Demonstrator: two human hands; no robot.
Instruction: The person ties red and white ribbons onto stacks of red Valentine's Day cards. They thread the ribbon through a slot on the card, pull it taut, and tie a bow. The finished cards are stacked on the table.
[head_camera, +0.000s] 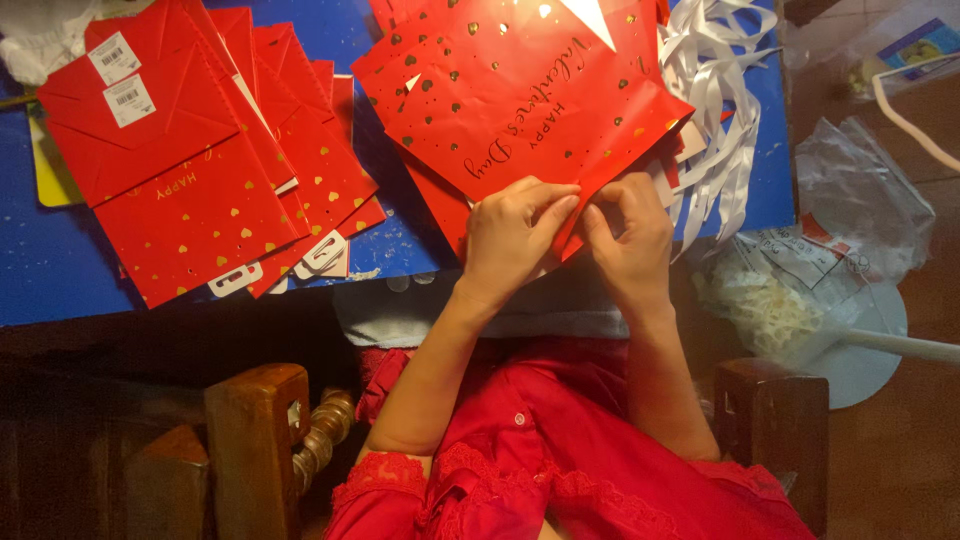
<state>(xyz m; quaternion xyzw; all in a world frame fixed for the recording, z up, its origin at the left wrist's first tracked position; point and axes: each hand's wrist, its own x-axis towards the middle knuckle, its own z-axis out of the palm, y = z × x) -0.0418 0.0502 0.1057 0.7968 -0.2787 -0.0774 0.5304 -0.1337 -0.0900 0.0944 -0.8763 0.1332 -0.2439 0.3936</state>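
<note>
Both hands meet at centre frame. Left hand (510, 235) and right hand (630, 235) pinch the lower edge of a red bag (530, 95), fingers closed on the fold. The bag lies flat on the blue table (60, 270), gold hearts and gold script on its face, reaching from the hands toward 12 o'clock.

At 9 to 10 o'clock: fanned stack of flat red bags (200, 180), two white barcode labels (120, 80) near its top corner, white hang tabs (280, 265) at its lower edge. At 1 to 2 o'clock: white ribbons (720, 90), touching the held bag's right side. At 3 o'clock, off the table: clear plastic wrappers (860, 200). Wooden chair arm (255, 440) at 7 o'clock.
</note>
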